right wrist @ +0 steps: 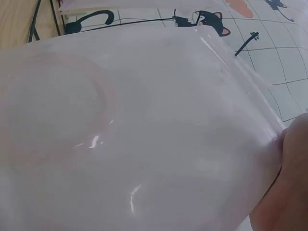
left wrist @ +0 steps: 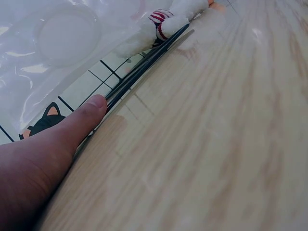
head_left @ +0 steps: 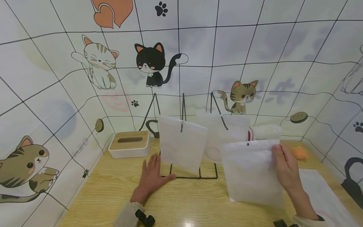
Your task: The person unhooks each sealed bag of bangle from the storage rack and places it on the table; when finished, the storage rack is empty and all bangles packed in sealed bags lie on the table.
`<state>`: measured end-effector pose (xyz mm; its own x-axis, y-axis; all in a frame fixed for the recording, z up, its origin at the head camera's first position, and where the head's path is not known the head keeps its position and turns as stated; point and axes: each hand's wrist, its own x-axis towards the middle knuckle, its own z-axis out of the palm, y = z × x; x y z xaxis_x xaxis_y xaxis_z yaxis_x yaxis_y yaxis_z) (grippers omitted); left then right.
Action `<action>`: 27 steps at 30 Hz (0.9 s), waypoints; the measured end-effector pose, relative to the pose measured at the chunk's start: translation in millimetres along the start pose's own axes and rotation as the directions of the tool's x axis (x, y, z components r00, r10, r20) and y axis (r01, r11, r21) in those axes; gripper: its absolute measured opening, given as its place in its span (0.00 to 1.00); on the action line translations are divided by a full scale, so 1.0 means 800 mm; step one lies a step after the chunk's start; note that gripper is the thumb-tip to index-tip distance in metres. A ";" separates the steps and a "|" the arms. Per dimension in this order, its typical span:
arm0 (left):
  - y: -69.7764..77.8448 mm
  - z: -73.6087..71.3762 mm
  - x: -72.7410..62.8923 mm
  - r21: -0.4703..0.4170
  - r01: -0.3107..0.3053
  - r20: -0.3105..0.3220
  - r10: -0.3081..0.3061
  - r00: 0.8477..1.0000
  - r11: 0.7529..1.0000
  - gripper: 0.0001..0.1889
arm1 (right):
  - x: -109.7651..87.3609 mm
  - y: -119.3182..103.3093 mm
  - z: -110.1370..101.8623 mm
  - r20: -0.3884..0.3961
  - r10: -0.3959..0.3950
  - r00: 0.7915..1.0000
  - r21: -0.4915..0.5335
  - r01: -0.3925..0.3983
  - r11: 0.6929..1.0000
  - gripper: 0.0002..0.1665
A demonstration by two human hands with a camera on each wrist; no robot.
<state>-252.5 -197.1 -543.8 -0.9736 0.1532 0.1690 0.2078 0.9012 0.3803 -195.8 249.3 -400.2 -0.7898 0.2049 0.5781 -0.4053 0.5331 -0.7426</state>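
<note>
The right hand [head_left: 287,168] has its grip pinched on the right top corner of the near white bag [head_left: 252,173], whose holed edge runs left toward the black rack [head_left: 199,177], while the left hand [head_left: 151,175], fingers spread, is nearer that rack, touching its near bar.

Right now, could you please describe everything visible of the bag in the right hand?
The bag is whitish, translucent, glossy and plastic-looking, roughly square, with a dark spot, perhaps a hole, near its top edge. It hangs slightly tilted, right of the black rack, pinched at its upper right corner by the right hand.
</note>
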 end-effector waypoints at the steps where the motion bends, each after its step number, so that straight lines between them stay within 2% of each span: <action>1: 0.000 0.001 -0.001 0.002 -0.001 -0.002 0.001 1.000 1.000 0.64 | 0.000 0.002 -0.001 0.007 0.006 1.000 -0.002 -0.006 1.000 0.10; 9: 0.002 0.004 -0.005 -0.001 0.015 0.026 -0.015 1.000 1.000 0.65 | 0.007 0.019 -0.018 0.086 0.103 0.991 -0.084 -0.096 0.992 0.12; 17: 0.003 0.005 -0.007 0.007 0.003 0.001 -0.003 1.000 1.000 0.65 | 0.011 0.030 -0.029 0.138 0.182 0.974 -0.162 -0.159 0.974 0.18; 27: -0.001 -0.002 0.000 0.023 -0.011 -0.019 0.011 1.000 1.000 0.64 | 0.024 0.034 -0.036 0.165 0.170 0.971 -0.207 -0.135 0.969 0.20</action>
<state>-252.7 -198.3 -542.7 -0.9693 0.1557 0.1902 0.2160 0.9087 0.3573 -208.7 291.6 -399.5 -0.9122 0.1547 0.3793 -0.1910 0.6585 -0.7279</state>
